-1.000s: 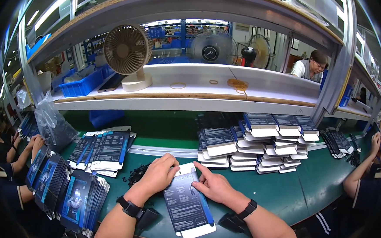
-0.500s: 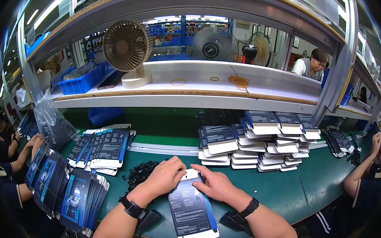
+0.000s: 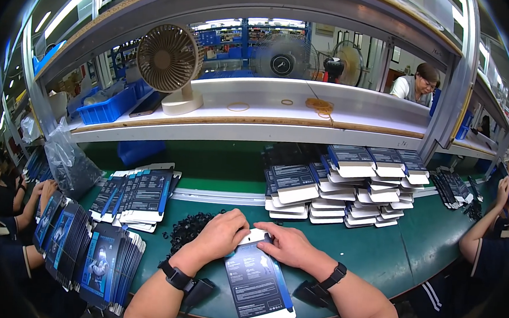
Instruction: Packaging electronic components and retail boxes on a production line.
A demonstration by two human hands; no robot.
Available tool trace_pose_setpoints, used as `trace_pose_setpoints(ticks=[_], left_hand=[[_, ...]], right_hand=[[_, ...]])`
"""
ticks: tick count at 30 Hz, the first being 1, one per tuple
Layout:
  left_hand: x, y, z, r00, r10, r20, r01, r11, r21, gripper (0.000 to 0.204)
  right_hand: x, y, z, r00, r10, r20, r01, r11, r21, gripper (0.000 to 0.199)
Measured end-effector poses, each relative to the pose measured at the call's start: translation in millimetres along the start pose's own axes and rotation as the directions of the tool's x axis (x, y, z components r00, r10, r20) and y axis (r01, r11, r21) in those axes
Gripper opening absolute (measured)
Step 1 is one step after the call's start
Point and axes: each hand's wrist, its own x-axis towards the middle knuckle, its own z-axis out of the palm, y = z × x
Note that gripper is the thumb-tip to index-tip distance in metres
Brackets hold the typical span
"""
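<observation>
A dark blue and black printed carton (image 3: 255,284) with white flaps lies in front of me on the green table. Its top end points away from me, and a white flap with a small dark hole shows there. My left hand (image 3: 222,233) grips the top left corner, its thumb against the flap and its fingers curled. At the top right corner my right hand (image 3: 291,247) holds on, thumb lying on the printed face; its other fingertips are partly hidden. Beside my left wrist is a heap of small black plastic pieces (image 3: 189,229).
Stacked cartons (image 3: 340,193) stand at the back right. Flattened cartons lie in a fanned pile (image 3: 141,193) and an upright row (image 3: 108,266) on the left. A shelf (image 3: 258,104) with a beige fan (image 3: 168,60) spans the table. People sit at both sides.
The carton's near end has swung very slightly right and toward me. Both hands keep nearly the same place and hold.
</observation>
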Motion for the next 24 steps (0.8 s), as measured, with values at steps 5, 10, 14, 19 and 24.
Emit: trace_pose_setpoints(ticks=[5,10,14,19,24], left_hand=[[2.4,0.6,-0.5,1.000,0.009,0.021,-0.009,1.000,0.001,0.009],[1.5,-0.5,1.2,0.999,0.010,0.051,-0.011,1.000,0.018,0.009],[1.0,-4.5,4.7,0.996,0.046,0.074,-0.047,0.999,0.015,0.011],[-0.6,1.4,2.0,0.990,0.014,0.139,-0.022,0.998,0.051,0.009],[2.1,-0.5,4.3,0.990,0.042,0.138,-0.049,0.998,0.049,0.010]], right_hand=[[0.0,-0.2,-1.3,1.000,0.012,0.003,-0.012,1.000,-0.008,0.045],[-0.1,1.5,0.9,1.000,0.003,-0.006,-0.003,1.000,0.007,0.040],[-0.3,3.7,2.2,1.000,-0.010,-0.006,0.010,1.000,0.000,0.038],[0.3,4.1,2.8,1.000,-0.028,0.001,0.028,1.000,-0.009,0.035],[0.8,6.3,2.0,1.000,-0.015,0.000,0.015,1.000,-0.012,0.034]])
